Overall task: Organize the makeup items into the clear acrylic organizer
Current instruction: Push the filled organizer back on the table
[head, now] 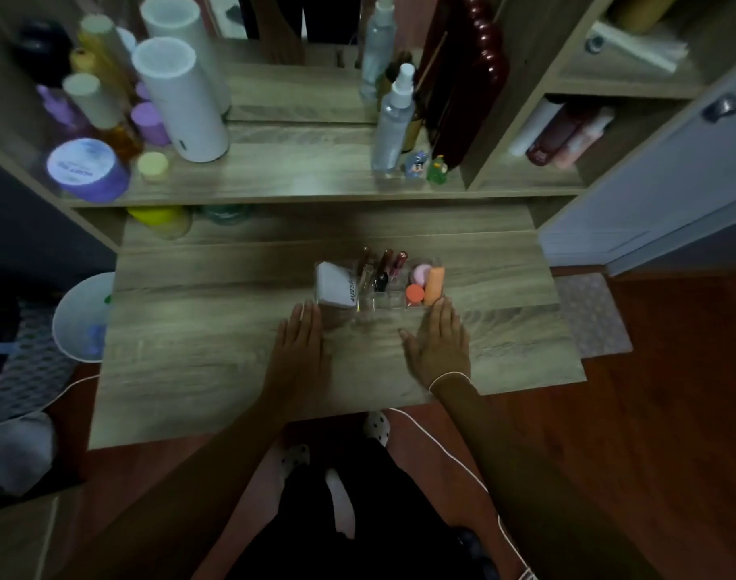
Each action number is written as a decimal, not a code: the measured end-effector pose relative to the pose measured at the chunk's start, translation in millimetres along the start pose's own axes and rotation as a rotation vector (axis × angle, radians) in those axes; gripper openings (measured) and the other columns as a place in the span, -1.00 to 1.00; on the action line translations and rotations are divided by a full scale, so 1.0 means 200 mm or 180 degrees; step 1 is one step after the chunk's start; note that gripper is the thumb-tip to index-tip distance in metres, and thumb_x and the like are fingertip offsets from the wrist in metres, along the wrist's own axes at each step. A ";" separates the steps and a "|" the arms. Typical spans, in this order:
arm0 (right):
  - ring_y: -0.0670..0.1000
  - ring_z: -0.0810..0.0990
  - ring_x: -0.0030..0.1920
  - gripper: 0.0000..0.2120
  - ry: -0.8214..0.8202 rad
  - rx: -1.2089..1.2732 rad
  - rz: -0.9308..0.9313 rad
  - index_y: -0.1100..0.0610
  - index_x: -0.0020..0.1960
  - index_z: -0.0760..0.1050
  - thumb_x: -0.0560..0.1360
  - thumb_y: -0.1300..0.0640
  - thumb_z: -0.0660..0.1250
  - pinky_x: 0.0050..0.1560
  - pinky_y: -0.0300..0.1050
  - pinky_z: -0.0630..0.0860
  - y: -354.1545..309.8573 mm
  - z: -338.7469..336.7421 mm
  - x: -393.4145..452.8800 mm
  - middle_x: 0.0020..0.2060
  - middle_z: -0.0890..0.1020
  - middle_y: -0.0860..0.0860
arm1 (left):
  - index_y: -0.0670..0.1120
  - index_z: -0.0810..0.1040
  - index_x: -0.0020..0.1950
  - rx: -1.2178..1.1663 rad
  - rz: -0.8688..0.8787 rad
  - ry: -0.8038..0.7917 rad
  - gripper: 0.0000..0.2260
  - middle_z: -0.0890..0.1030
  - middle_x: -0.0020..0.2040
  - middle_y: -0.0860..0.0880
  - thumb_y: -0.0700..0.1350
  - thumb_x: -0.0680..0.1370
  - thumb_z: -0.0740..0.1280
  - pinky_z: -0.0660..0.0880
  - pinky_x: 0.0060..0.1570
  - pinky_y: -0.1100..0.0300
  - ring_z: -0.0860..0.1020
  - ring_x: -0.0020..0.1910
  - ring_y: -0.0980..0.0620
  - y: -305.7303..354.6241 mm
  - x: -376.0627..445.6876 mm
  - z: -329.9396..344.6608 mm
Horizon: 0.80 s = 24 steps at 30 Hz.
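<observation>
Left hand (301, 343) and right hand (439, 345) lie flat on the worktop (198, 353), each grip wide, holding nothing. Just beyond the fingertips stands the clear acrylic organizer (378, 301), long axis left-right. Inside: white box (334, 285) left, lip tubes (385, 265) upright centre, orange tube (434, 285) right.

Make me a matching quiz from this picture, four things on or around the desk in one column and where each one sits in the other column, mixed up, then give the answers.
Things:
1. white box
2. orange tube
3. lip gloss tubes
4. purple jar

Places:
A. right end of the clear acrylic organizer
B. upper shelf, far left
C. left end of the organizer
D. standing in the organizer's middle slots

Pairs: 1-C, 2-A, 3-D, 4-B

Both the left hand and right hand lie flat on the desk, holding nothing.
</observation>
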State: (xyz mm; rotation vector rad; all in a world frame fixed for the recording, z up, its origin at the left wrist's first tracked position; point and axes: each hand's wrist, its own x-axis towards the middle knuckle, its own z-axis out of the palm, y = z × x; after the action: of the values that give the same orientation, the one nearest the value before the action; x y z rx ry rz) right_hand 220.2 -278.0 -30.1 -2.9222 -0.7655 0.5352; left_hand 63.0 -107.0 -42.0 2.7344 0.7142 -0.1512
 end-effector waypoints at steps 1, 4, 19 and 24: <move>0.18 -0.09 0.54 -0.23 0.0016 -0.0024 -0.0010 0.22 0.52 -0.23 0.56 -0.27 -0.07 0.52 0.20 -0.02 0.04 -0.01 0.02 0.54 -0.09 0.18 | -0.29 0.14 0.50 0.0007 -0.0001 -0.0029 -0.39 0.23 0.50 -0.28 0.02 0.52 -0.03 0.20 0.44 -0.15 0.18 0.50 -0.23 0.04 0.02 0.01; 0.19 -0.05 0.53 -0.24 0.0082 -0.0014 -0.0061 0.23 0.52 -0.20 0.56 -0.26 -0.05 0.51 0.19 0.00 0.14 -0.04 0.08 0.54 -0.05 0.20 | -0.28 0.05 0.52 0.0060 0.0010 -0.0122 -0.35 0.15 0.53 -0.26 0.07 0.51 -0.10 0.12 0.48 -0.13 0.09 0.53 -0.21 0.13 0.09 0.04; 0.16 -0.07 0.54 -0.26 0.0062 0.0119 -0.0196 0.20 0.52 -0.20 0.58 -0.22 -0.01 0.51 0.21 -0.02 0.50 -0.17 0.32 0.55 -0.05 0.17 | -0.22 -0.13 0.53 -0.0151 -0.0207 -0.0101 -0.39 -0.06 0.57 -0.22 0.00 0.62 0.07 -0.06 0.51 -0.04 -0.08 0.55 -0.14 0.49 0.33 0.10; 0.15 -0.07 0.54 -0.27 0.0053 0.0198 -0.0123 0.18 0.52 -0.20 0.58 -0.21 0.00 0.51 0.21 -0.02 0.57 -0.20 0.37 0.55 -0.04 0.15 | -0.21 -0.15 0.54 -0.0210 -0.0189 -0.0174 -0.39 -0.08 0.58 -0.19 0.01 0.61 0.06 -0.10 0.50 -0.01 -0.14 0.55 -0.11 0.56 0.39 0.11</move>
State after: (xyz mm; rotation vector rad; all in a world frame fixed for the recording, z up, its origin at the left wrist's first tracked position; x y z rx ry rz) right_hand 346.4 -340.9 -34.5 -2.8453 -0.7870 0.5210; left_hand 185.2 -172.0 -45.7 2.6373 0.7714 -0.2111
